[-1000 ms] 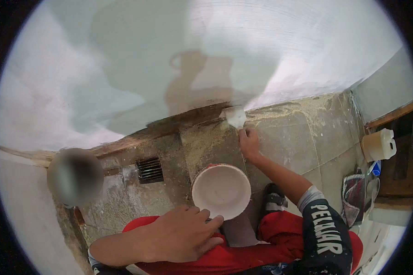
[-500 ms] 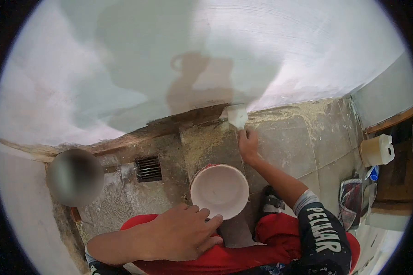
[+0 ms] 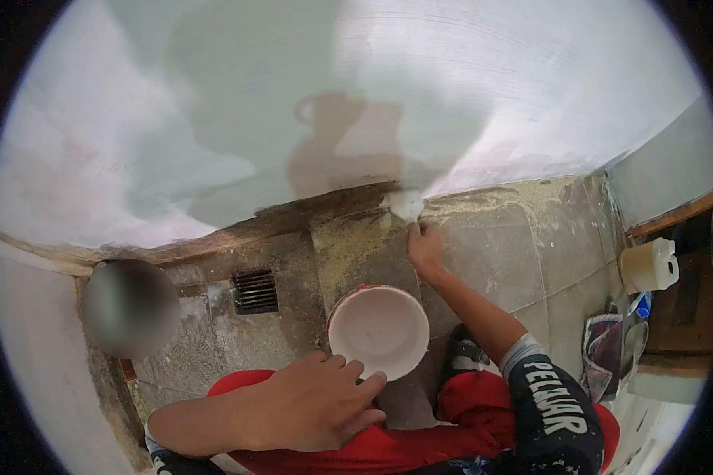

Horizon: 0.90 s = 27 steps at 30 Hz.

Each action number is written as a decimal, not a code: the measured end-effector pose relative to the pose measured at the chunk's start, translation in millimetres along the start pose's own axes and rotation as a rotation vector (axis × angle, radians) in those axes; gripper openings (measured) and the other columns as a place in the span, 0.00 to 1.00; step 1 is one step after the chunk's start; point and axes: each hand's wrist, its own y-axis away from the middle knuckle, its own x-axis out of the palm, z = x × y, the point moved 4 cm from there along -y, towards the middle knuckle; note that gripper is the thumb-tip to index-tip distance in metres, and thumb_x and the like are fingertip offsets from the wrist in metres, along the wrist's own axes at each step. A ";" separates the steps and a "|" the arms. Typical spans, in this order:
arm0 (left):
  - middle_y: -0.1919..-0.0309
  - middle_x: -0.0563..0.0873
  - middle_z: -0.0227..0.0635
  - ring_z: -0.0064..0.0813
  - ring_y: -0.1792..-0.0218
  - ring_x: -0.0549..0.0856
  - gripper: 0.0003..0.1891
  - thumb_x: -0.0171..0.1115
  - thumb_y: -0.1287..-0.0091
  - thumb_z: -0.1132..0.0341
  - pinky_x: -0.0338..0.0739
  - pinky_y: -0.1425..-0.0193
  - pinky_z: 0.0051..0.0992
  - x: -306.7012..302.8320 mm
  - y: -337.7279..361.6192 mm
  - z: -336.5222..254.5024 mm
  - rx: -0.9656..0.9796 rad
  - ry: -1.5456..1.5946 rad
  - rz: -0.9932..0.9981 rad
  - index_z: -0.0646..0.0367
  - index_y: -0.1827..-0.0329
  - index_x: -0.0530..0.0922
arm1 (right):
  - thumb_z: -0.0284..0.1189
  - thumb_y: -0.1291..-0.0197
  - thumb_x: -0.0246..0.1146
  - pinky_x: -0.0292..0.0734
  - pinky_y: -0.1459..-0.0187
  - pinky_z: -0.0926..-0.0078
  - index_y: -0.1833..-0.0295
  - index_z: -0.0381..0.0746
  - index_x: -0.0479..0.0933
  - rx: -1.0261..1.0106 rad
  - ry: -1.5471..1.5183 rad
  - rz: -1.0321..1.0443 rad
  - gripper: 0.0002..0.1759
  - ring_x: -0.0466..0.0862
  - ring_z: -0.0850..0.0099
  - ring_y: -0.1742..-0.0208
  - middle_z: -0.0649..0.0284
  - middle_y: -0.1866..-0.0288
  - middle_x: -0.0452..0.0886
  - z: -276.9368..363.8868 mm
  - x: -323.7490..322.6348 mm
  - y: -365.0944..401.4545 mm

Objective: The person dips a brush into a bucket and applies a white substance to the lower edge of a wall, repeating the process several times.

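My right hand [image 3: 425, 249] grips a putty knife [image 3: 408, 205] with a white-coated blade. The blade presses against the foot of the white plastered wall [image 3: 356, 103], where it meets the dark unfinished strip. My left hand [image 3: 313, 404] lies flat, fingers spread, on my red-clad knee [image 3: 420, 443], holding nothing. Its fingertips reach close to the rim of a red bucket [image 3: 379, 329] full of white putty, which stands on the tiled floor between my legs.
A metal floor drain grate [image 3: 255, 290] sits left of the bucket. Gritty dust covers the floor tiles [image 3: 515, 237]. At the right edge stand a cream plastic jug [image 3: 648, 266], a bag [image 3: 602, 352] and a wooden door frame. A blurred round object [image 3: 131, 307] is at left.
The putty knife in my right hand has slid slightly up and left along the wall's base. My left hand and the bucket have stayed in place.
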 end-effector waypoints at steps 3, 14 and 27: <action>0.62 0.82 0.48 0.50 0.61 0.85 0.26 0.53 0.23 0.49 0.80 0.55 0.44 2.2 -2.1 2.3 -0.025 0.041 0.131 0.64 0.37 0.72 | 0.38 0.30 0.57 0.75 0.52 0.51 0.52 0.26 0.78 -0.220 -0.076 -0.189 0.22 0.85 0.48 0.57 0.42 0.60 0.84 -0.4 3.2 12.7; 0.60 0.82 0.48 0.50 0.60 0.85 0.27 0.51 0.23 0.48 0.80 0.53 0.45 5.3 -1.7 6.1 -0.033 0.075 0.205 0.65 0.36 0.71 | 0.33 0.28 0.56 0.75 0.54 0.56 0.54 0.26 0.79 -0.091 0.052 -0.091 0.17 0.84 0.52 0.57 0.41 0.60 0.84 15.1 4.9 17.8; 0.59 0.82 0.49 0.50 0.59 0.85 0.28 0.51 0.23 0.47 0.80 0.54 0.45 2.8 0.5 8.7 -0.042 0.068 0.219 0.65 0.35 0.71 | 0.33 0.27 0.55 0.74 0.57 0.57 0.55 0.27 0.78 -0.093 0.059 -0.214 0.17 0.84 0.56 0.60 0.43 0.64 0.83 10.0 14.2 31.2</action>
